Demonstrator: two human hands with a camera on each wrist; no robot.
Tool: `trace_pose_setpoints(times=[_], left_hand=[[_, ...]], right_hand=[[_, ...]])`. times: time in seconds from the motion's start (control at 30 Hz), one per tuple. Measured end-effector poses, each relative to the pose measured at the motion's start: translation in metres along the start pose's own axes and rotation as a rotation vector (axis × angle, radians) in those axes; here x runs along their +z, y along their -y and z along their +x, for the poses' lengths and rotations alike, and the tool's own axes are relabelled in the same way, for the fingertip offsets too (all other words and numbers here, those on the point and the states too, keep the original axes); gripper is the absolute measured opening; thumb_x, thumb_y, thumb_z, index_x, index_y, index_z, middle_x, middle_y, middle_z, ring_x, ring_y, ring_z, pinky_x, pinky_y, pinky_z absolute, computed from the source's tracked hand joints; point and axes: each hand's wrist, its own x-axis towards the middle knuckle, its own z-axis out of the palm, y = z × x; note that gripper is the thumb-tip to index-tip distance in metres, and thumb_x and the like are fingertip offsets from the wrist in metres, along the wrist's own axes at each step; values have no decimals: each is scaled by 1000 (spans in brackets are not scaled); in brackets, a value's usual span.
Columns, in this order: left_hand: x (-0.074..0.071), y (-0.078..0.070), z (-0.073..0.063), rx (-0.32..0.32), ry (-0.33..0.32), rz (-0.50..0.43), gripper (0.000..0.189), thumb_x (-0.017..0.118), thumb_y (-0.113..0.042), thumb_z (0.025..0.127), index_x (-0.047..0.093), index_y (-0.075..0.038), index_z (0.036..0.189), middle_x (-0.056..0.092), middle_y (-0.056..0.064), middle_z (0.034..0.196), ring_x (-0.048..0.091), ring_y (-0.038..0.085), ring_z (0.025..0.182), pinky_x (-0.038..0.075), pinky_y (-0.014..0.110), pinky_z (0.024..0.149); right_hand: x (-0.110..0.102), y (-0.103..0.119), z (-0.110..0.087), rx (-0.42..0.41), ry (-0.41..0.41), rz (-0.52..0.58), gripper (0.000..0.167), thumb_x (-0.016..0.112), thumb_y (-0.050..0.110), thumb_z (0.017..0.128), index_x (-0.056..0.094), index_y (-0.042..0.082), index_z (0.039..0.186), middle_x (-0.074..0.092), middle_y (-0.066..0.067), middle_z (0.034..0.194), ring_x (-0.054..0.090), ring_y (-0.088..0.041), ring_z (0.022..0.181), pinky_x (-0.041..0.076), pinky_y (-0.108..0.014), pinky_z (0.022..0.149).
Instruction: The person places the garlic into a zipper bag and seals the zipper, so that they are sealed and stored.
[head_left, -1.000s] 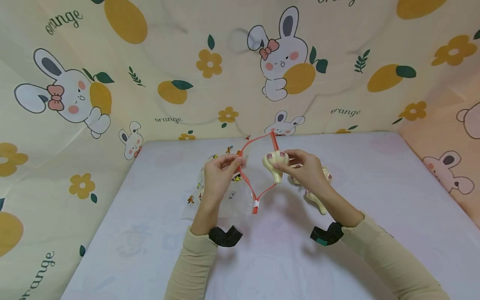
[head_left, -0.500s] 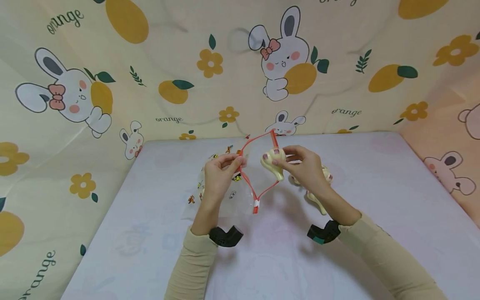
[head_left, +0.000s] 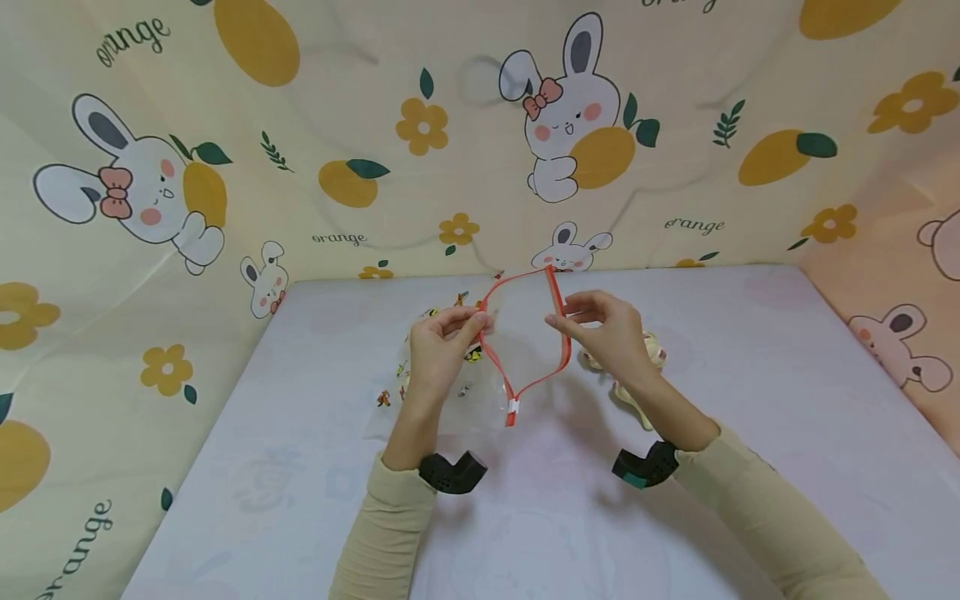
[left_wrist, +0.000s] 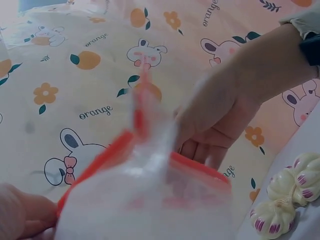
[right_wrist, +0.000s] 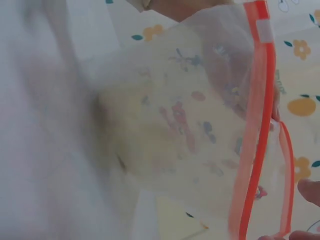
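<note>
A clear zip bag (head_left: 472,408) with small cartoon prints and a red zip strip is held with its mouth spread wide. My left hand (head_left: 442,342) pinches the strip on the left side of the mouth. At the opposite side is my right hand (head_left: 607,333), its thumb overlapping the strip in the head view. In the right wrist view its thumb and fingers stand apart with nothing between them. A blurred, cream-coloured garlic bulb (right_wrist: 140,130) shows through the bag's plastic. More garlic bulbs (left_wrist: 272,220) lie on the table beyond the right hand, partly hidden by it.
The table has a pale cloth (head_left: 300,500). Behind it rises a patterned backdrop (head_left: 480,167) with rabbits and oranges, and side walls of similar cloth. A white slider (head_left: 513,407) sits at the near end of the zip strip.
The garlic bulb pinched in my right hand over the bag's mouth has been let go and has left the hand. The left hand keeps its hold on the strip.
</note>
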Motion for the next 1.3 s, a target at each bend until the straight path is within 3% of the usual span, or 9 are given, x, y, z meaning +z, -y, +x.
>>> trace_pose_setpoints(times=[0.17, 0.3, 0.53, 0.7, 1.0, 1.3], left_hand=[[-1, 1, 1, -1, -5, 7, 17, 68, -6, 89, 69, 7, 100, 75, 20, 92, 69, 0, 70, 60, 18, 74], [-1, 2, 2, 0, -5, 0, 17, 67, -5, 88, 69, 7, 100, 75, 21, 93, 69, 0, 70, 60, 18, 73], [-2, 4, 2, 15, 7, 4, 16, 67, -5, 89, 69, 7, 100, 74, 23, 94, 69, -1, 70, 60, 18, 74], [-1, 4, 1, 20, 8, 0, 17, 67, -5, 88, 69, 7, 100, 74, 21, 93, 69, 0, 71, 60, 18, 74], [-1, 4, 1, 19, 11, -16, 17, 67, -4, 88, 69, 8, 100, 75, 17, 90, 69, 0, 70, 60, 19, 74], [-1, 3, 2, -2, 9, -2, 17, 67, -6, 89, 69, 6, 100, 75, 19, 92, 70, 0, 71, 60, 19, 76]], right_hand=[[-5, -6, -7, -16, 17, 36, 43, 74, 31, 85, 63, 3, 117, 70, -16, 108, 61, 4, 81, 52, -8, 69], [-11, -13, -11, -25, 23, 28, 43, 73, 32, 86, 63, 3, 117, 70, -18, 107, 57, 12, 78, 52, -7, 69], [-23, -26, -15, -71, 25, 18, 37, 70, 27, 88, 64, 2, 115, 71, -18, 104, 58, 14, 77, 50, -4, 72], [-31, -35, -19, -105, 31, -4, 33, 70, 24, 89, 65, 2, 113, 72, -12, 100, 59, 12, 77, 51, -7, 71], [-43, -44, -27, -56, 62, -14, 38, 70, 33, 88, 66, 4, 114, 63, 24, 87, 59, 13, 76, 52, -18, 55], [-51, -54, -31, -62, 92, -4, 37, 71, 26, 88, 65, -1, 113, 65, 22, 87, 60, 10, 74, 60, -22, 63]])
